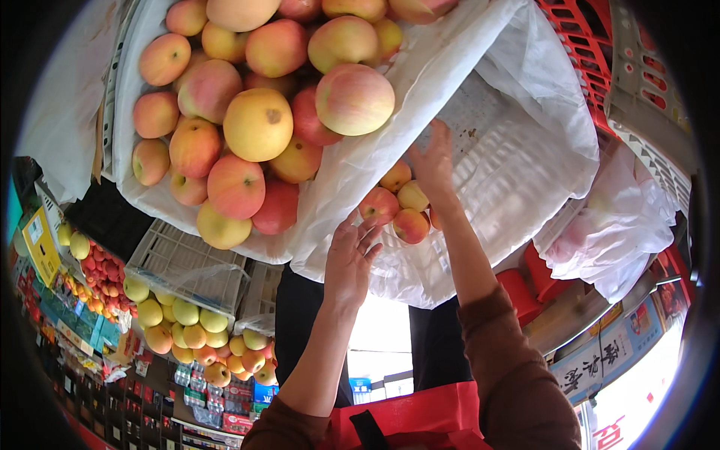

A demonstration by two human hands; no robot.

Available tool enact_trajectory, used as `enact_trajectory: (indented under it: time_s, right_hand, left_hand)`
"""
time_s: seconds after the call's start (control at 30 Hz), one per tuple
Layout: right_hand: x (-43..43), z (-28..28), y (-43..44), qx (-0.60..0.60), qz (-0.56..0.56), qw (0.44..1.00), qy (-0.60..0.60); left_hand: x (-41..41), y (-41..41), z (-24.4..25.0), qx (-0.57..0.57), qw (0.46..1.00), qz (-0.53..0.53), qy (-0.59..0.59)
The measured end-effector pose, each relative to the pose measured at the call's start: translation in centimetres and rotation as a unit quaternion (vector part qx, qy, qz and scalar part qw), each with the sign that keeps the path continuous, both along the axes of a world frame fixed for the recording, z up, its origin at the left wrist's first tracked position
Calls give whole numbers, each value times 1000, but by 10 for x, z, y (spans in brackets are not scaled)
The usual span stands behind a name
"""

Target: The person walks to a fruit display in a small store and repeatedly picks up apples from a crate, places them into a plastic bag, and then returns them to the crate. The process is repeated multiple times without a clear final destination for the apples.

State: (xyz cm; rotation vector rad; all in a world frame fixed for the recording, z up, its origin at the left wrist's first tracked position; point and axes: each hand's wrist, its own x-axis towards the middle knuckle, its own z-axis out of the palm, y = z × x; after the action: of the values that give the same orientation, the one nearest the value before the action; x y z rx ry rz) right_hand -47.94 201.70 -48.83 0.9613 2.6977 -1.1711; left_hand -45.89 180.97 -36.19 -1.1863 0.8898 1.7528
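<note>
Before me stands a crate lined with a white sheet (484,185), with several red and yellow apples (412,225) gathered near its front left side. My left hand (350,259) is at the front left of these apples, fingers spread and slightly curled, its fingertips close to one red apple (379,205). Just behind the small group, my right hand (434,163) reaches into the crate with fingers apart; nothing shows in its grasp. Whether either hand touches fruit, I cannot tell. A fuller white-lined crate of large apples (258,124) adjoins on the left, its liner (360,169) lying between the two.
A red plastic crate (585,62) and a grey one (647,90) stand at the back right. White plastic bags (613,225) hang on the right. Lower left are a white crate (185,264), yellow-green apples (185,312) and drink bottles (197,388). A red apron (405,410) is on my body.
</note>
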Motion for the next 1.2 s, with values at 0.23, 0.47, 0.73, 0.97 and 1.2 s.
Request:
enact_trajectory:
  time_s: [0.23, 0.47, 0.73, 0.97, 1.2]
  right_hand:
    - [-19, -130, -4, -237, -172, 956, 1]
    - [-13, 27, 7, -101, -304, 941, 110]
    - [-112, 132, 22, 96, 84, 940, 318]
    - [-128, 115, 41, 239, 189, 922, 240]
    - [45, 52, 2, -18, 34, 999, -5]
  left_hand:
    - [4, -3, -2, -12, 999, -30, 11]
    - [-1, 6, 0, 0, 1000, -12, -4]
    - [-1, 6, -2, -30, 999, -28, -3]
    - [3, -2, -3, -119, 993, -3, -12]
    - [4, -1, -4, -141, 990, 12, -8]
